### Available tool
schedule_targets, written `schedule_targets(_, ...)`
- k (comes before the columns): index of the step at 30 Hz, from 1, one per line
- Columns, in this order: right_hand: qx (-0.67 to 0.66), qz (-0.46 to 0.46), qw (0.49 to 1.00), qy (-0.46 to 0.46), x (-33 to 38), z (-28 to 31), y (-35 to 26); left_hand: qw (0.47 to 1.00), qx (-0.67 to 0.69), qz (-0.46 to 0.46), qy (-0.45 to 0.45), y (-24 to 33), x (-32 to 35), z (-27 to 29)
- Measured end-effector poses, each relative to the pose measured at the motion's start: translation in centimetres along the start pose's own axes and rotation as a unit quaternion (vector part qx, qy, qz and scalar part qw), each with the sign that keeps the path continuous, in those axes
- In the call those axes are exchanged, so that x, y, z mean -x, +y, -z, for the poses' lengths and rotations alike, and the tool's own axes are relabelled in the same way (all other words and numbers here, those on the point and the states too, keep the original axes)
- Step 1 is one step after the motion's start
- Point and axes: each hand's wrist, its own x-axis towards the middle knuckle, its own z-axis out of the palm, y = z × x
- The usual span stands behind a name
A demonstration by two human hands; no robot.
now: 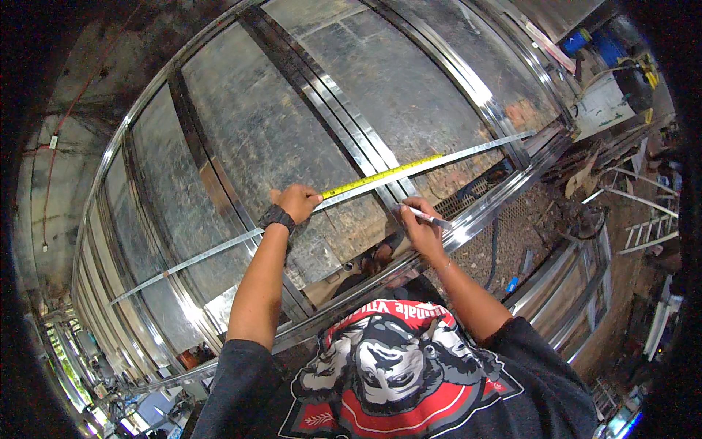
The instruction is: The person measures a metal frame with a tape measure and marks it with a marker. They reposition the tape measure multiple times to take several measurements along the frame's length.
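A yellow tape measure blade point(380, 176) is stretched along a long, narrow metal strip point(212, 252) that lies across several shiny metal bars. My left hand point(296, 203), with a black watch on its wrist, pinches the blade's left end against the strip. In my right hand point(422, 228) is a white marker pen point(428, 217), held near a pair of parallel bars point(358, 139) just below the strip. The pen's tip is hard to make out behind the fingers. My fingers cover the blade's left end.
The bars belong to a large metal frame point(468, 233) over dark, stained panels point(248, 110). Its near rail runs just in front of my body. On the ground to the right are a white ladder point(647, 233), scrap pieces and a blue object point(512, 284). A mesh grate point(468, 192) shows through the frame.
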Motion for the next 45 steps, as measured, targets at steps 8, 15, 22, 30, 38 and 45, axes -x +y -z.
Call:
schedule_targets(8, -0.003, 0.074, 0.997, -0.038, -5.0, -1.6, -1.2, 1.000, -0.017, 0.003, -0.009, 0.5, 0.2, 0.5)
schedule_targets(15, 0.034, 0.103, 0.992, -0.057, -6.0, -2.3, -1.5, 1.000, -0.015, 0.017, -0.019, 0.8, 0.2, 0.7)
schedule_targets(22, 0.052, 0.150, 0.986, -0.055, -6.4, -3.0, -0.5, 1.000, -0.008, 0.004, -0.008, 0.3, -0.1, 0.0)
schedule_targets(30, 0.070, 0.182, 0.979, -0.060, -6.4, -3.0, -0.4, 1.000, -0.004, -0.006, -0.006, 0.2, 0.0, 0.0)
schedule_targets(38, 0.084, 0.201, 0.974, -0.061, -6.5, -3.1, -0.6, 0.999, 0.002, 0.019, -0.031, 0.9, 0.2, 0.7)
schedule_targets(45, 0.080, 0.091, 0.992, -0.016, -5.0, -2.5, -0.8, 1.000, -0.009, 0.009, -0.024, 0.8, 0.1, 0.6)
